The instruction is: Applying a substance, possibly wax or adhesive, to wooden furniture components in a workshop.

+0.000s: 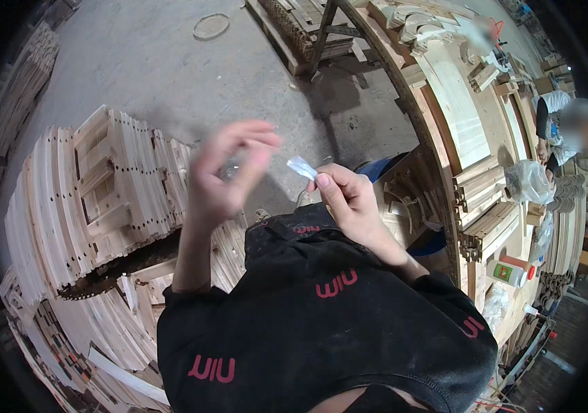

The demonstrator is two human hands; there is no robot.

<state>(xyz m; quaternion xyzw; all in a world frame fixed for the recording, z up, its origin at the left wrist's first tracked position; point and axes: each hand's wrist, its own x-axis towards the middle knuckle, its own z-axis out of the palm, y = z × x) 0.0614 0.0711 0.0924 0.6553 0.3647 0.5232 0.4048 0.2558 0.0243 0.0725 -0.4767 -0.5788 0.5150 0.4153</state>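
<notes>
Two hands (356, 205), one with whitish scrap (301, 166)

Shiny plastic-looking strip (301, 167), matt cloth shirt (397, 330), bare wooden slats (45, 206), dull floor (149, 62)

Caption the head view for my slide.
Right grip pinching a small whitish piece, left grip blurred beside it, stacked wooden parts at left.

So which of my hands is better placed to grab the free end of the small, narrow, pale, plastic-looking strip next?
Probably your left hand: it's blurred, but sits apart from the strip, on its free end's side. Your right hand pinches the other end.
</notes>
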